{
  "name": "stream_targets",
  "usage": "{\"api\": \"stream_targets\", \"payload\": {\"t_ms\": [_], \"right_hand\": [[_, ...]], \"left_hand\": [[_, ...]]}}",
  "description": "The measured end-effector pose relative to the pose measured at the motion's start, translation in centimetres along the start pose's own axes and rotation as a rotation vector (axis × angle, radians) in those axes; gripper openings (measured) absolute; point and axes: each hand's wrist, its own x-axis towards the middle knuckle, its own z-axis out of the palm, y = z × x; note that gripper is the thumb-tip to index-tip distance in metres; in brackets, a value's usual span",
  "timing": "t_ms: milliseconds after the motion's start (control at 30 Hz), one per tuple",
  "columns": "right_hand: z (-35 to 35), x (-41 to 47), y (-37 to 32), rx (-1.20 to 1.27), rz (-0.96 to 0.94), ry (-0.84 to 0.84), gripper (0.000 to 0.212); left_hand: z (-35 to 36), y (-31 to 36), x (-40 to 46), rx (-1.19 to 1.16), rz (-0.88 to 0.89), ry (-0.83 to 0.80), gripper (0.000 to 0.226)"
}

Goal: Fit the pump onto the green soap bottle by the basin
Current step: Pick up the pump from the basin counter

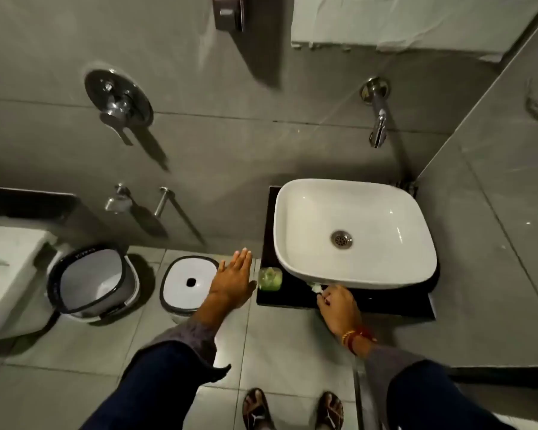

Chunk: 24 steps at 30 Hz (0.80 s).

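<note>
The green soap bottle (270, 278) stands upright on the front left corner of the black counter (385, 308), just left of the white basin (354, 234); its neck is open, with no pump on it. My left hand (232, 279) hovers flat with fingers apart just left of the bottle, not touching it. My right hand (339, 307) rests on the counter under the basin's front rim, fingers pinched on a small white pump (316, 287), most of it hidden by my fingers.
A wall spout (378, 125) hangs above the basin. On the floor to the left stand an open pedal bin (92, 282) and a white lidded bin (190, 282). A toilet (7, 271) is at far left. My sandalled feet (292, 411) show below.
</note>
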Motion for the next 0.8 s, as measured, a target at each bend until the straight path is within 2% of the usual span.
{"api": "stream_targets", "payload": {"t_ms": [67,133,233,467,567,667,800], "right_hand": [[1.7,0.2,0.8,0.052,0.164,-0.001,0.018],[3.3,0.5,1.6,0.078,0.292,0.043,0.032],[5.5,1.9,2.0,0.14,0.371,0.159,0.049],[9.0,4.0,1.0,0.167,0.505,0.293,0.033],[9.6,3.6,1.4,0.24,0.495,0.301,0.03],[9.3,2.3,2.2,0.297,0.378,0.326,0.027],[7.8,-0.5,2.4,0.55,0.234,0.322,0.026]], "left_hand": [[1.5,-0.1,-0.2,-0.045,0.005,-0.032,0.078],[3.6,-0.3,-0.3,-0.051,0.019,0.003,0.076],[5.1,0.0,0.4,-0.098,0.033,0.054,0.076],[7.4,-0.2,1.2,-0.194,0.08,0.109,0.077],[7.6,-0.4,1.1,-0.2,0.082,0.1,0.076],[7.4,-0.5,1.0,-0.182,0.093,0.101,0.076],[7.0,-0.4,0.8,-0.107,0.115,0.14,0.079]]}}
